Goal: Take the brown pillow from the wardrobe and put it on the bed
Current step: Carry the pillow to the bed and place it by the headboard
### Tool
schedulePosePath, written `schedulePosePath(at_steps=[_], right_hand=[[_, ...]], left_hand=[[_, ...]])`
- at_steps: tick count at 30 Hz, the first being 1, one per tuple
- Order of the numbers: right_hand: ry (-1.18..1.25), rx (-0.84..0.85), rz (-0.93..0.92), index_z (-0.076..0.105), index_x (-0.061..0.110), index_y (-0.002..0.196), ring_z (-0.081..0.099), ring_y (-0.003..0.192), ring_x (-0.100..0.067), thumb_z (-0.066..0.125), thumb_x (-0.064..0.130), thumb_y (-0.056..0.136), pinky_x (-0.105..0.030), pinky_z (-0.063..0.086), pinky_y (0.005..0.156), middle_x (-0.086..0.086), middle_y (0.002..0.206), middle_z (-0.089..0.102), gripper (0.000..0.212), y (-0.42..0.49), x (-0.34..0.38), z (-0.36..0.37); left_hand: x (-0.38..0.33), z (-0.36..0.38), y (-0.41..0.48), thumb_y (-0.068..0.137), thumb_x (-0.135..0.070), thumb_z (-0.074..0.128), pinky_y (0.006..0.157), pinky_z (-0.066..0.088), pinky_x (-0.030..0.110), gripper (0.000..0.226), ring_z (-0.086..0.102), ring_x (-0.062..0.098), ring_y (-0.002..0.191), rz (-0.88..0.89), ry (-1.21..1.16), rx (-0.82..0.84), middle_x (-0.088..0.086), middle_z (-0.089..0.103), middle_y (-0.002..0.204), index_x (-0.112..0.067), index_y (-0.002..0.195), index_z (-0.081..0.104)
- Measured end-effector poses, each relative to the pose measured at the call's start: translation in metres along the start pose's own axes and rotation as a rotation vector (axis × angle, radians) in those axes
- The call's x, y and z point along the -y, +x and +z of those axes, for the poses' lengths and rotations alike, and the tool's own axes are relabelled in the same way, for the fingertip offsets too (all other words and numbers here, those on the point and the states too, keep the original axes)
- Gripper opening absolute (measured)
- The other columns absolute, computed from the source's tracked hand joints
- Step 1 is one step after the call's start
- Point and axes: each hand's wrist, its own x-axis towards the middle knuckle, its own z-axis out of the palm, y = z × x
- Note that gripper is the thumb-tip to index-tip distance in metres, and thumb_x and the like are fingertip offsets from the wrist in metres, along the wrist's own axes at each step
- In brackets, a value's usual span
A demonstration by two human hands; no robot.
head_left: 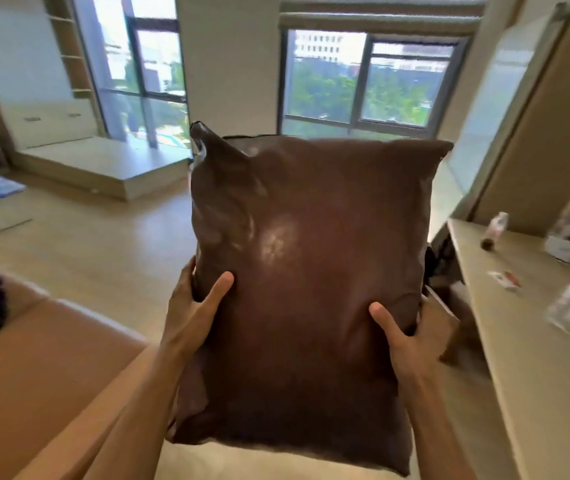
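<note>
Two bare forearms reach forward from the bottom of the view, and between them the brown pillow (311, 289) is held up in the air in front of the person, clear of any surface. The left hand (193, 306) clasps its left edge with the thumb pressed flat on the front face and the fingers wrapped behind; the right hand (404, 334) clasps the right edge the same way, thumb on the front, fingers hidden behind. The pillow is one plump rectangle, its long axis running from near the person's body up and away toward the windows, so one short end hangs low by the forearms and the other points at the far wall. Its cover is smooth and slightly glossy, like leather or satin, with soft creases where the thumbs press in and a pale sheen near the middle; the far left corner sticks up in a crumpled peak. Just beneath its lower end lies a pale, soft surface, too blurred to name. At the lower left is a tan, flat-topped surface (34, 375) with a dark blue blurred thing at its left edge. To the right runs a pale worktop (518, 358) carrying several small blurred things, among them a bottle (493, 230) near its far edge. Beyond lies light wooden floor (96, 258), a low pale platform (103, 168), and two large windows (363, 81) showing green trees.
</note>
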Motion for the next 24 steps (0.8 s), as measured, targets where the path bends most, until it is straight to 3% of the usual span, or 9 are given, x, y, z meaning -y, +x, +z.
schedulePosePath(at_steps=[3, 7, 9, 11, 14, 19, 21, 24], right_hand=[[0.048, 0.094, 0.028, 0.055, 0.041, 0.118, 0.062, 0.081, 0.026, 0.093, 0.039, 0.069, 0.001, 0.046, 0.062, 0.020, 0.109, 0.066, 0.062, 0.059, -0.020, 0.053], [0.059, 0.182, 0.028, 0.055, 0.037, 0.126, 0.069, 0.101, 0.000, 0.092, 0.040, 0.074, -0.025, 0.056, 0.082, 0.011, 0.119, 0.071, 0.064, 0.139, -0.042, 0.124], [0.044, 0.208, 0.027, 0.057, 0.037, 0.124, 0.072, 0.098, -0.002, 0.092, 0.055, 0.062, -0.022, 0.057, 0.079, 0.012, 0.117, 0.072, 0.074, 0.181, -0.046, 0.158], [0.030, 0.226, 0.033, 0.061, 0.041, 0.114, 0.073, 0.091, 0.003, 0.090, 0.063, 0.054, -0.019, 0.056, 0.074, 0.014, 0.111, 0.074, 0.070, 0.224, -0.047, 0.192], [0.035, 0.281, 0.041, 0.061, 0.044, 0.106, 0.073, 0.090, 0.002, 0.094, 0.055, 0.062, -0.027, 0.056, 0.079, 0.017, 0.108, 0.074, 0.056, 0.281, -0.053, 0.238], [0.042, 0.366, 0.060, 0.059, 0.064, 0.088, 0.071, 0.076, 0.009, 0.090, 0.041, 0.075, -0.005, 0.050, 0.056, 0.017, 0.089, 0.077, 0.041, 0.369, -0.069, 0.318], [0.065, 0.415, 0.063, 0.060, 0.055, 0.097, 0.072, 0.078, 0.006, 0.089, 0.039, 0.078, -0.008, 0.052, 0.057, 0.016, 0.098, 0.075, 0.038, 0.405, -0.077, 0.354], [0.096, 0.487, 0.052, 0.062, 0.033, 0.113, 0.075, 0.089, -0.005, 0.088, 0.033, 0.080, -0.021, 0.060, 0.072, 0.005, 0.106, 0.077, 0.042, 0.463, -0.094, 0.412]], left_hand=[[0.025, 0.005, 0.053, 0.071, -0.073, 0.070, 0.106, 0.053, 0.045, 0.082, 0.067, 0.008, 0.118, -0.025, 0.012, -0.062, -0.013, 0.071, 0.129, -0.034, 0.142, 0.059], [0.058, 0.015, 0.134, 0.075, -0.068, 0.069, 0.107, 0.053, 0.043, 0.076, 0.067, 0.004, 0.117, -0.012, 0.010, -0.119, -0.014, 0.072, 0.127, -0.032, 0.142, 0.060], [0.069, 0.019, 0.179, 0.076, -0.068, 0.067, 0.107, 0.052, 0.041, 0.075, 0.067, -0.001, 0.115, -0.013, 0.015, -0.138, -0.017, 0.072, 0.125, -0.033, 0.141, 0.061], [0.078, 0.025, 0.224, 0.076, -0.069, 0.067, 0.107, 0.052, 0.041, 0.074, 0.067, -0.003, 0.114, -0.009, 0.027, -0.165, -0.020, 0.072, 0.124, -0.035, 0.141, 0.060], [0.089, 0.033, 0.284, 0.077, -0.068, 0.067, 0.109, 0.051, 0.043, 0.076, 0.066, 0.006, 0.121, -0.029, 0.037, -0.185, -0.014, 0.071, 0.130, -0.033, 0.144, 0.058], [0.117, 0.044, 0.379, 0.076, -0.069, 0.067, 0.109, 0.051, 0.042, 0.074, 0.067, 0.004, 0.120, -0.068, 0.074, -0.246, -0.017, 0.073, 0.128, -0.033, 0.140, 0.062], [0.134, 0.050, 0.418, 0.076, -0.070, 0.067, 0.108, 0.052, 0.041, 0.072, 0.067, 0.002, 0.118, -0.069, 0.083, -0.291, -0.018, 0.073, 0.126, -0.033, 0.139, 0.063], [0.160, 0.059, 0.479, 0.078, -0.069, 0.068, 0.108, 0.052, 0.041, 0.071, 0.067, 0.002, 0.119, -0.086, 0.098, -0.363, -0.018, 0.073, 0.126, -0.033, 0.138, 0.064]])
